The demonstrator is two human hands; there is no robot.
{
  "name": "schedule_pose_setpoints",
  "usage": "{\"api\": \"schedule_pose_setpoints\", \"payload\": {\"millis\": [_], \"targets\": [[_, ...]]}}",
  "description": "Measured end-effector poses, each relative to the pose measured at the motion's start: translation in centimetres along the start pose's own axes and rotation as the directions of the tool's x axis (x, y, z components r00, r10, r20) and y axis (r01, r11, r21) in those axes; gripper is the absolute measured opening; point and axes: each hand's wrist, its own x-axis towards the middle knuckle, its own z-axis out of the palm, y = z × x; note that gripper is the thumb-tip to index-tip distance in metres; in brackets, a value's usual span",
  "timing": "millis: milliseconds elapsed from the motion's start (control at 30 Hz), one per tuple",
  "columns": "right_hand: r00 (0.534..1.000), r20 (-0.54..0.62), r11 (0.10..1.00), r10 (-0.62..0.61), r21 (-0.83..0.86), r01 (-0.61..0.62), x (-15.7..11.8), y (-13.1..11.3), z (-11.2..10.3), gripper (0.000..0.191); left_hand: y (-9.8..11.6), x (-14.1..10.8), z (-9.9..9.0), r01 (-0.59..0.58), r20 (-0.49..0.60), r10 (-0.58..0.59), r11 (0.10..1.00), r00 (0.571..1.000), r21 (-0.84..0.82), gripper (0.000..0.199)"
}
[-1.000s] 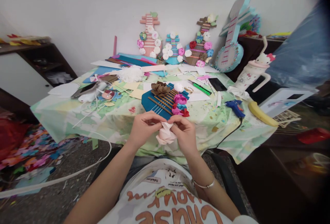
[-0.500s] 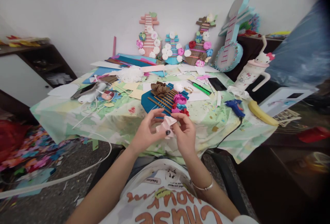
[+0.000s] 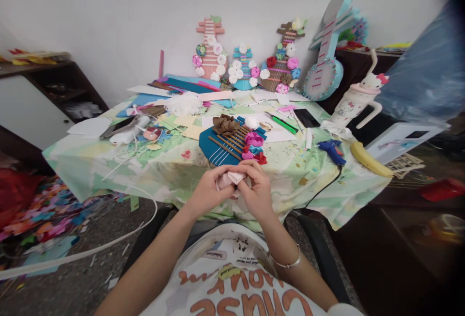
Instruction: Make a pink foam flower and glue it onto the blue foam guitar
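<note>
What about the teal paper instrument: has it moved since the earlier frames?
No. The teal paper instrument lies in the same place, left of the green utility knife, with no visible shift against it in any direction.

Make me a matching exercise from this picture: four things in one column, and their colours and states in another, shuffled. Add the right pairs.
Things
1. folded paper
2. glue gun
3. banana
4. lying instrument model

Colours and states
A. yellow, curved, lying on its own, not held
B. teal, with a cluster of paper flowers along one side
C. pale pink, held between the left hand and the right hand
D. blue, not held

Right pairs: 1-C, 2-D, 3-A, 4-B
</note>
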Motion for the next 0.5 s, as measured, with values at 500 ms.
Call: {"api": "schedule_pose_setpoints", "payload": {"millis": [500], "targets": [[0.996,0.053,0.977,-0.074,-0.198,0.083,-0.6,0.2,0.1,0.041,-0.8,0.1,-0.1,0.070,-0.122,-0.147,0.872,0.982,-0.484,0.027]]}}
